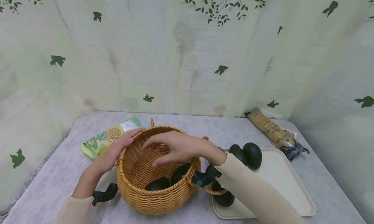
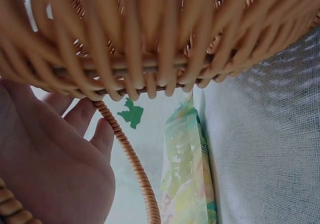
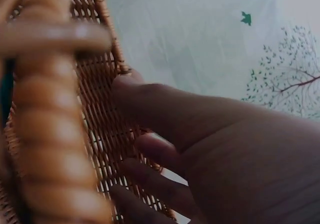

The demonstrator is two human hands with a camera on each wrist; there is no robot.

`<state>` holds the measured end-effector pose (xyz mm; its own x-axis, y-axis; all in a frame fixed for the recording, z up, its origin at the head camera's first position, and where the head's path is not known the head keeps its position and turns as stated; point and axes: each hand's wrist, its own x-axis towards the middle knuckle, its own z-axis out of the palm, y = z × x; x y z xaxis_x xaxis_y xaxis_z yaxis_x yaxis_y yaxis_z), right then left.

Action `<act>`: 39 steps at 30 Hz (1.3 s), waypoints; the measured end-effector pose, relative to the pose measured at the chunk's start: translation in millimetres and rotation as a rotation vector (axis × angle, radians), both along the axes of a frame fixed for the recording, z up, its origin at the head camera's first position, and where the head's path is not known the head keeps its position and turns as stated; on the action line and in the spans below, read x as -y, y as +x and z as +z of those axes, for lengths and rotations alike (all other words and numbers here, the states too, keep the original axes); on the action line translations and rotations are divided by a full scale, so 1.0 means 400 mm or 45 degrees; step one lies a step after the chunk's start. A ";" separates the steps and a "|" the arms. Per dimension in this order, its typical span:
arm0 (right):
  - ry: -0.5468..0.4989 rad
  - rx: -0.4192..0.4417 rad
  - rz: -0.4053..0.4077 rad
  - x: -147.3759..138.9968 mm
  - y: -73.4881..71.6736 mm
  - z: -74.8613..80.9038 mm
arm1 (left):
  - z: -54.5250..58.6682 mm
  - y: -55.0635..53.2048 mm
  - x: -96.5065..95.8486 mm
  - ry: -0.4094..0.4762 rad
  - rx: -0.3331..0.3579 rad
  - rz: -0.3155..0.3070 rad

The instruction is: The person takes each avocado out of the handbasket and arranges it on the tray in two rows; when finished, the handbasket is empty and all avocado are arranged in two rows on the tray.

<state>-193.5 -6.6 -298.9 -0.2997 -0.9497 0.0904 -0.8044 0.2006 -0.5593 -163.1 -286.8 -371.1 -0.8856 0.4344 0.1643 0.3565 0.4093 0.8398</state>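
Observation:
A round wicker basket point(image 1: 157, 201) stands in front of me with two dark green avocados point(image 1: 157, 184) in its near right part. My right hand point(image 1: 172, 147) hovers over the basket's mouth, fingers loosely bent and holding nothing; the right wrist view shows its thumb and fingers before the woven wall point(image 3: 97, 114). On the basket's left rim rests my left hand point(image 1: 117, 149), fingers nearly straight along the edge. In the left wrist view its fingers point(image 2: 103, 136) touch the rim beside a thin wicker handle point(image 2: 132, 159). More avocados point(image 1: 252, 155) lie on a cream tray point(image 1: 280, 181), partly behind my right forearm.
A green printed food bag point(image 1: 112, 134) lies behind the basket at the left. At the back right is a long clear packet of noodles point(image 1: 273, 130). A basket handle point(image 1: 216, 192) hangs out over the tray's left edge. A leaf-patterned curtain point(image 1: 163, 61) surrounds the table.

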 end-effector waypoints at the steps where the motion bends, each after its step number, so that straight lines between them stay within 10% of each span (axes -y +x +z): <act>1: 0.011 0.004 -0.003 0.002 -0.003 0.002 | 0.000 0.001 0.000 -0.002 0.002 0.002; 18: 0.243 0.073 0.024 0.020 -0.027 0.059 | -0.003 0.005 0.000 -0.012 -0.019 0.011; 39: 0.398 0.088 0.154 0.098 -0.045 -0.002 | -0.007 0.002 0.003 -0.017 -0.040 0.010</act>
